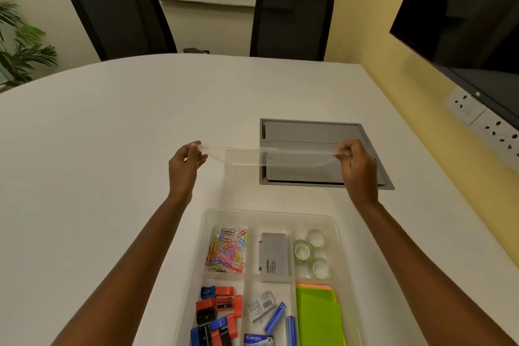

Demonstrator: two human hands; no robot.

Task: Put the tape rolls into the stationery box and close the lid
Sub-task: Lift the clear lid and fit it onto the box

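The clear stationery box (206, 222) stands open on the white table near me, split into compartments. Three clear tape rolls (310, 251) lie in its upper right compartment. A transparent lid (244, 156) hangs in the air beyond the box, held level between both hands. My left hand (186, 161) pinches its left end. My right hand (356, 160) grips its right end, above the grey floor-box panel.
The box also holds coloured paper clips (227, 251), a grey stamp pad (273, 254), sharpeners, staple packs and green sticky notes (318, 314). A grey cable hatch (314, 132) is set in the table. Two black chairs (290, 22) stand at the far edge; a screen and wall sockets (488, 126) are on the right.
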